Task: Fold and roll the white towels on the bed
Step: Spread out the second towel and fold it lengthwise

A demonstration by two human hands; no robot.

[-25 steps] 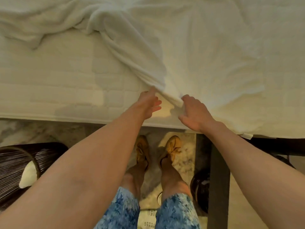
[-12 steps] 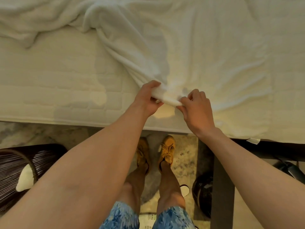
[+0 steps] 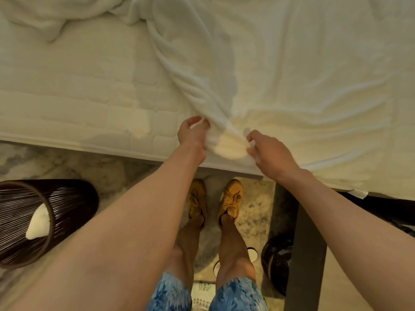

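The white towel (image 3: 292, 86) lies on the bed (image 3: 67, 97) and covers its right part with shallow wrinkles. Its left side is gathered into a thick ridge that runs from the upper centre down to the near edge of the mattress. The ridge ends in a bunched corner (image 3: 226, 147), which is raised slightly above the bed edge between the two hands.

The left hand (image 3: 193, 136) grips the left side of the bunched corner, with the thumb above and the fingers curled into the cloth. The right hand (image 3: 269, 153) pinches the right side of the same corner between the thumb and curled fingers. The hands are near each other, with only the bunched cloth between them. Both forearms reach forward from the bottom of the view.

To the left of the ridge, the quilted mattress surface is bare. More crumpled white cloth (image 3: 45, 16) lies at the far left of the bed; whether it belongs to the same towel cannot be determined.

Below the bed edge is a marbled floor (image 3: 67, 162). The person stands close to the bed in tan shoes (image 3: 231, 198) and blue patterned shorts (image 3: 238, 295). A dark wicker basket (image 3: 67, 209) lies on its side on the floor at the left, with a white item (image 3: 38, 221) inside. A dark post (image 3: 305, 243) stands at the right, with a small dark bin (image 3: 276, 254) just beside it.
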